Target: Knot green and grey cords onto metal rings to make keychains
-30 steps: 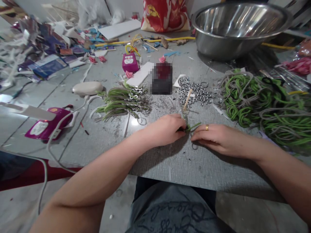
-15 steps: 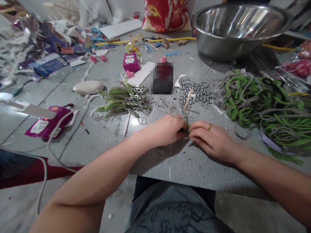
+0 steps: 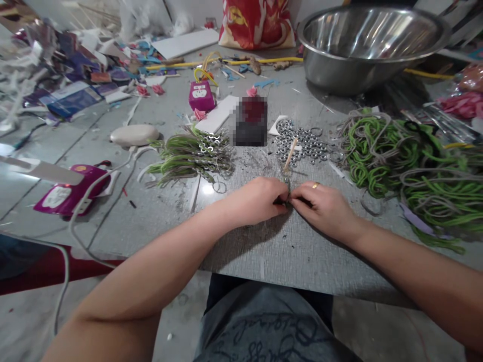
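Observation:
My left hand (image 3: 264, 200) and my right hand (image 3: 327, 207) meet over the table near its front edge. Both are closed in a pinch on a short piece of green and grey cord (image 3: 288, 189), mostly hidden by the fingers. A gold ring sits on a finger of the right hand. Just beyond the fingertips lies a small wooden stick (image 3: 290, 154), beside a spread of silver metal rings (image 3: 307, 146). Left of these is a bundle of green and grey cords with metal rings (image 3: 188, 156). A tangled heap of similar cord (image 3: 372, 156) lies to the right.
A large steel bowl (image 3: 347, 73) stands at the back right beside a red bag (image 3: 256, 25). Purple power sockets (image 3: 70, 191) with a white cable (image 3: 77, 221) lie at left. Paper and plastic scraps (image 3: 71, 98) cover the back left. A pixelated dark object (image 3: 249, 128) lies mid-table.
My right hand's fingers have shifted slightly left and up, closer to the left hand, and its grip has tightened to a fingertip pinch. The left hand stays nearly in place.

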### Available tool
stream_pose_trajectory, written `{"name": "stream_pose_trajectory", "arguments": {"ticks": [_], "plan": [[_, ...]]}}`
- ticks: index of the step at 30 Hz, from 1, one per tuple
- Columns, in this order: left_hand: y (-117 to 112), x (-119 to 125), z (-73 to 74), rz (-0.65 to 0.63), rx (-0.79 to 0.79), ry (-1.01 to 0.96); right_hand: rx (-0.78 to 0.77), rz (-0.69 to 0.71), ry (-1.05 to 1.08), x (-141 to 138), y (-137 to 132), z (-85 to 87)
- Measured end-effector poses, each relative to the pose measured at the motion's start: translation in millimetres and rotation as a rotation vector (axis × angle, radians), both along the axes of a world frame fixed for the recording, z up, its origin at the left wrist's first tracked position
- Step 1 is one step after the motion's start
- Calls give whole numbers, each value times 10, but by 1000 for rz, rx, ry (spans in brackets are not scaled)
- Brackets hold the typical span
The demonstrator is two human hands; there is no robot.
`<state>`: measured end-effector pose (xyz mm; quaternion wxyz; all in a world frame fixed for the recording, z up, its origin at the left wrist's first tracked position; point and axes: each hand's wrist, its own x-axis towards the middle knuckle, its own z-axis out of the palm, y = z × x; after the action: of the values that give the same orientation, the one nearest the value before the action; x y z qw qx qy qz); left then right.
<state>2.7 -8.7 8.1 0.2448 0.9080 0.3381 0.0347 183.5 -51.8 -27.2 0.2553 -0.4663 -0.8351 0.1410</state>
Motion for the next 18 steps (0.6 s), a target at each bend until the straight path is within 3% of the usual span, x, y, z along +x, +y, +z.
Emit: {"name": "stream_pose_trajectory", "arguments": {"ticks": [11,18], "plan": [[57,-33,9,-3,-90,-45,-6,138,4,69,-3,22],[55,-32,50,-45,-98,1,-102,23,55,33,33,75]]}}
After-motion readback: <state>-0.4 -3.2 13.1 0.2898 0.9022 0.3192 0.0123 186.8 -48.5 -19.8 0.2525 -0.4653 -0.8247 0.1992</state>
